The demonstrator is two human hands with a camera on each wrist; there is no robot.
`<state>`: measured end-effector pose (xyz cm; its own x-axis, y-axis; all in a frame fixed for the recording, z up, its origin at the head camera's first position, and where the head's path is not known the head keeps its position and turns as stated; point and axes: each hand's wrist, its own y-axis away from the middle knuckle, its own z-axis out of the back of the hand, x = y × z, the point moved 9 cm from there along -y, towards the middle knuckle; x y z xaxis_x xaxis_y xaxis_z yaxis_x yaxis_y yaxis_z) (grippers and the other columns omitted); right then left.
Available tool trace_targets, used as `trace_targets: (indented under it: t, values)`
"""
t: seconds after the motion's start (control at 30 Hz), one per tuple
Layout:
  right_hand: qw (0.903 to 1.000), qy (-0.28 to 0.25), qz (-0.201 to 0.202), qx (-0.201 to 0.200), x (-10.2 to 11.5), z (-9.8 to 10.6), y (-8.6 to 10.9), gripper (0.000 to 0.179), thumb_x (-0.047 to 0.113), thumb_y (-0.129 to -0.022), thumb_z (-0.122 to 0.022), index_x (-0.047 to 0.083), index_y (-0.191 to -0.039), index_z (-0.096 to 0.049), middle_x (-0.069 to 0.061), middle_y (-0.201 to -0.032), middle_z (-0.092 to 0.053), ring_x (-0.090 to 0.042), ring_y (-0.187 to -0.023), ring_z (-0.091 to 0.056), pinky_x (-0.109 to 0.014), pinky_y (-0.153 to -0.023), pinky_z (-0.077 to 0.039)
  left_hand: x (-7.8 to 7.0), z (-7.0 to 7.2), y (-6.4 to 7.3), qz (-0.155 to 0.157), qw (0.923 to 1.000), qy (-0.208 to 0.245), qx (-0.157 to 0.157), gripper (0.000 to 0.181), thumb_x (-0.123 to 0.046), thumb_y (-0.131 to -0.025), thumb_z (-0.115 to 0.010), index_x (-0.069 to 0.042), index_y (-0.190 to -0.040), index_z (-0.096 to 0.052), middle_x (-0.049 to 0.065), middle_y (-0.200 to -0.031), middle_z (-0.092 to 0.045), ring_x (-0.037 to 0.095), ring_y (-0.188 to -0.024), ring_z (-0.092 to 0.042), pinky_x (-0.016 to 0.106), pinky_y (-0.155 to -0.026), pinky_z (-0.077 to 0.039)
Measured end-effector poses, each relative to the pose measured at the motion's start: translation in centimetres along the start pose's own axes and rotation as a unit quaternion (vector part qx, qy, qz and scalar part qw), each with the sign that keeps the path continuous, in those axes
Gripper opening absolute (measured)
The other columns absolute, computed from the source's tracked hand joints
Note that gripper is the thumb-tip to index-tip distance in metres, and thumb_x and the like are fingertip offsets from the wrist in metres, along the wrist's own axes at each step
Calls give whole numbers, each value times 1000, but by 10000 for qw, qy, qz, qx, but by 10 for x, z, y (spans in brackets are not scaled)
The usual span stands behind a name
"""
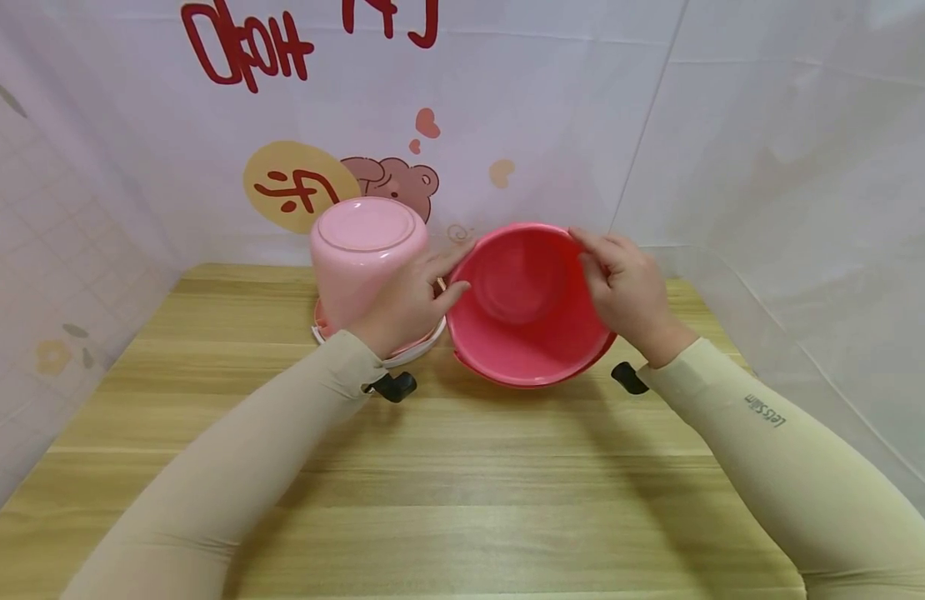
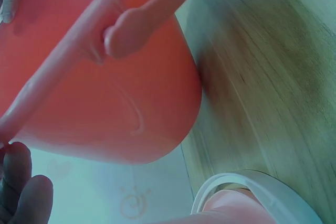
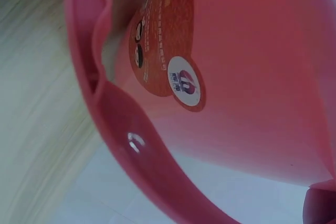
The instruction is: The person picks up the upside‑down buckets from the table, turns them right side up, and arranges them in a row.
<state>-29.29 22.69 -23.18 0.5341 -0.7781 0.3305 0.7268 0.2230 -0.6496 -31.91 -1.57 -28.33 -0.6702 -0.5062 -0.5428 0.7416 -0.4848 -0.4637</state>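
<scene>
A red bucket (image 1: 530, 292) is tilted on the table with its mouth toward me. My left hand (image 1: 413, 300) grips its rim on the left side, thumb at the mouth. On the upper right rim, my right hand (image 1: 631, 287) holds on, its thumb over the inside. In the left wrist view, left fingertips (image 2: 31, 198) show beside the rim. The right wrist view shows the bucket's curved handle (image 3: 136, 145) and a printed label (image 3: 184, 83) on its wall. Left of the red bucket, partly behind my left hand, stands an upside-down pale pink bucket (image 1: 365, 250).
Beneath the pale pink bucket, a white rim (image 1: 417, 354) shows at its base. The wooden table (image 1: 462, 500) runs back to a white printed curtain (image 1: 552, 100). More white sheeting (image 1: 830, 167) hangs along the right side.
</scene>
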Motion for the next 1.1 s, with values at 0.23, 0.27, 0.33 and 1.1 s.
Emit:
trace_targets:
  t: [0.23,0.27,0.33,1.1]
  values:
    - [9996,-97,-248,132,-4,-2,-1,38,6,-106,-58,7,-142,-67,-19,-125,-72,-35,-102,-66,-46,-76,-59,1,3,-1,231,9996,157,-59,58,-24,-107,-62,-19,-161,-44,1,-99,-74,17,-75,-59,28,-64,-50]
    - [9994,-128,-285,145,-5,-2,-1,38,6,-106,-58,7,-143,-66,-19,-127,-71,-35,-104,-66,-49,-78,-61,2,2,-1,290,9994,191,-54,58,-25,-107,-62,-20,-161,-44,0,-100,-74,17,-76,-59,28,-64,-50]
    - [9992,-166,-341,151,-6,-2,-1,38,6,-106,-58,7,-143,-65,-19,-130,-70,-36,-109,-67,-54,-81,-62,3,2,-2,381,9989,288,-34,57,-26,-107,-62,-21,-161,-44,2,-101,-75,17,-74,-60,27,-62,-49]
    - [9998,75,-160,-34,-15,4,0,38,3,-103,-60,3,-140,-67,-27,-118,-61,-37,-105,-54,-34,-68,-39,13,12,-12,1445,9821,1211,-43,54,-24,-107,-63,-34,-158,-48,11,-109,-71,24,-65,-64,22,-59,-53]
